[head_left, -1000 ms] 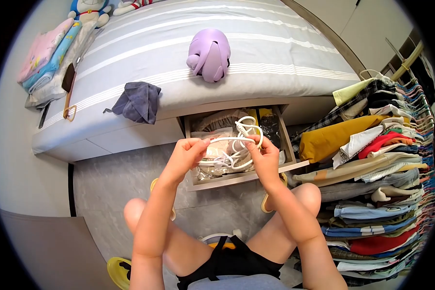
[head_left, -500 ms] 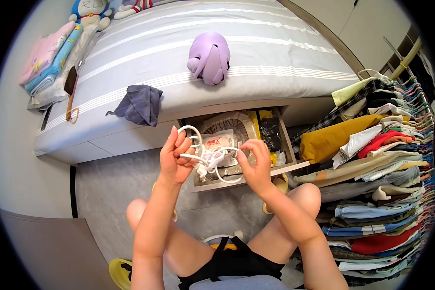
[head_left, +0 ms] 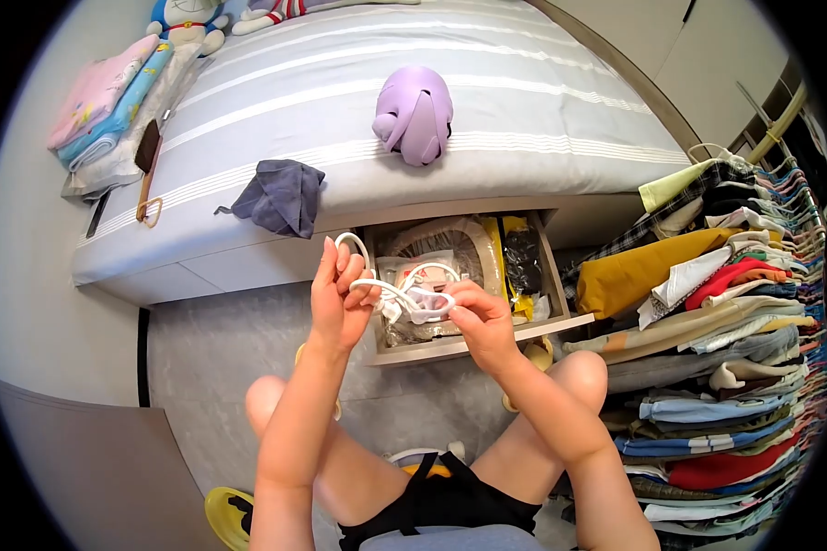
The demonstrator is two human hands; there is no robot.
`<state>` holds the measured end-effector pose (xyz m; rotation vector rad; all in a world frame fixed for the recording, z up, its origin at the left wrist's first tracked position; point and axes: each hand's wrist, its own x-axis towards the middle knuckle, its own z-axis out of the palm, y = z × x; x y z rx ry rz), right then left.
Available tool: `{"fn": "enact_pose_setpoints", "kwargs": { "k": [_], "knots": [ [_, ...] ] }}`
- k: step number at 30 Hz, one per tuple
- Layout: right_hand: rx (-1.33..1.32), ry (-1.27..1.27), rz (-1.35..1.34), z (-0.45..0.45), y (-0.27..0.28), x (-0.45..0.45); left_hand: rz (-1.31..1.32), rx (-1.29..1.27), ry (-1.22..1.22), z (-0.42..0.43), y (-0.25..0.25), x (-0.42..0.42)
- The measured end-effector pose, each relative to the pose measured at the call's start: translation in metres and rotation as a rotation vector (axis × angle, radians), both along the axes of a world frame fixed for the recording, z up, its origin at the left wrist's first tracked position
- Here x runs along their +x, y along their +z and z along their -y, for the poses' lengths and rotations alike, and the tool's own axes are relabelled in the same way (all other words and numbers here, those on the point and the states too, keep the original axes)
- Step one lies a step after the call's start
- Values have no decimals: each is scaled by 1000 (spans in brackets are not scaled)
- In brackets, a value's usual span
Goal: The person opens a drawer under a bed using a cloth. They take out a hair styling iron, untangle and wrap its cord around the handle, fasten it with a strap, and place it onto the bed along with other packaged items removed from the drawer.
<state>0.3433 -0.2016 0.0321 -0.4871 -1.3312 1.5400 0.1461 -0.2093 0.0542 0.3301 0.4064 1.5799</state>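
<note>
A tangled, looped white cable (head_left: pixel 398 303) is held up over an open drawer (head_left: pixel 423 352) under the bed. My left hand (head_left: pixel 342 294) has its fingers curled around loops at the left side of the cable. At the right end of the bundle, my right hand (head_left: pixel 482 320) pinches the white cable between thumb and fingertips. Beneath the cable lies a brownish bundle in clear plastic (head_left: pixel 473 253), partly covered by it. Beside that, a black and yellow package (head_left: pixel 521 257) fills the drawer's right side.
On the striped bed (head_left: pixel 322 110) rest a purple rounded object (head_left: pixel 415 115) and a crumpled grey-blue cloth (head_left: pixel 278 197). Folded blankets (head_left: pixel 106 96) are stacked at the left. A packed rack of clothes (head_left: pixel 717 395) stands on the right. A yellow container (head_left: pixel 225 519) sits on the floor.
The cable's loops have shifted: the loop hanging below the bundle is gone, and one now arches above it. My right hand has moved slightly down. The whole view has shifted a little.
</note>
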Motion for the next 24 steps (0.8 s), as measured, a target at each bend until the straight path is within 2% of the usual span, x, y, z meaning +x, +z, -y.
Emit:
{"fn": "enact_pose_setpoints", "kwargs": {
  "k": [3,6,7,10,14,17,20,24],
  "knots": [
    [-276,43,-225,-1,-5,-3,-19,77,-1,-2,0,1],
    [-527,70,-410,-3,1,-4,-377,-145,35,2,11,7],
    [-573,76,-448,-4,3,-4,-417,-112,-26,1,5,4],
    [-624,180,-494,-8,0,-2,-775,-64,-193,2,5,3],
    [-654,323,-446,-11,0,3,-743,-65,-302,5,7,1],
    [-612,314,-217,-9,-6,5,-762,-73,-257,7,10,9],
    [-562,354,-312,-8,16,6,-695,-75,-195,7,6,8],
    [-499,190,-232,-14,18,10,-627,-106,-63,6,3,3]
  ]
}}
